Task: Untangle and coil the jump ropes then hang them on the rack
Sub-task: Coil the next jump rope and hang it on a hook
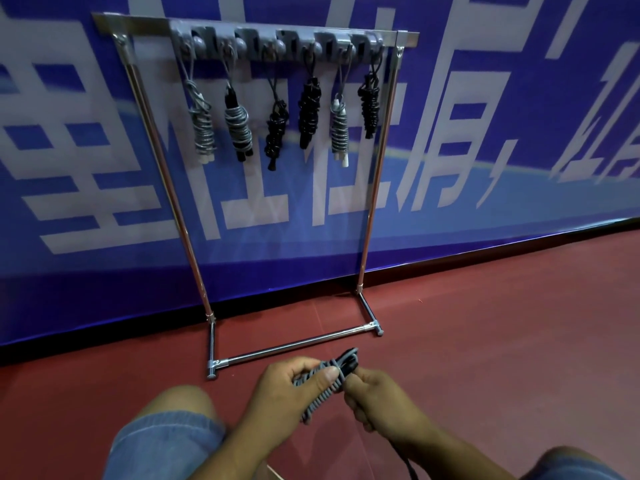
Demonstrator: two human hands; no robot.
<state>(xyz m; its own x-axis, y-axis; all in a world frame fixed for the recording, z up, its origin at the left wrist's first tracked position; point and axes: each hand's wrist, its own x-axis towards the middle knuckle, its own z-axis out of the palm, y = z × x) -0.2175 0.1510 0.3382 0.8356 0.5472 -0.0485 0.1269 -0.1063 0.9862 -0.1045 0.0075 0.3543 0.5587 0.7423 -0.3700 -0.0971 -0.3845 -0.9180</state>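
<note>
Held low over the red floor [502, 323], just before the rack [373, 202]: grey rope [317, 393], gripped as a bundle in the left hand [287, 386], thumb pressed across the turns, likely to stop them springing loose. Right hand [377, 400] curled round the free strand beside the black handles [348, 358], probably to pull the wrap tight. Six coiled ropes [308, 112] already hung on the hooks [277, 43] above.
</note>
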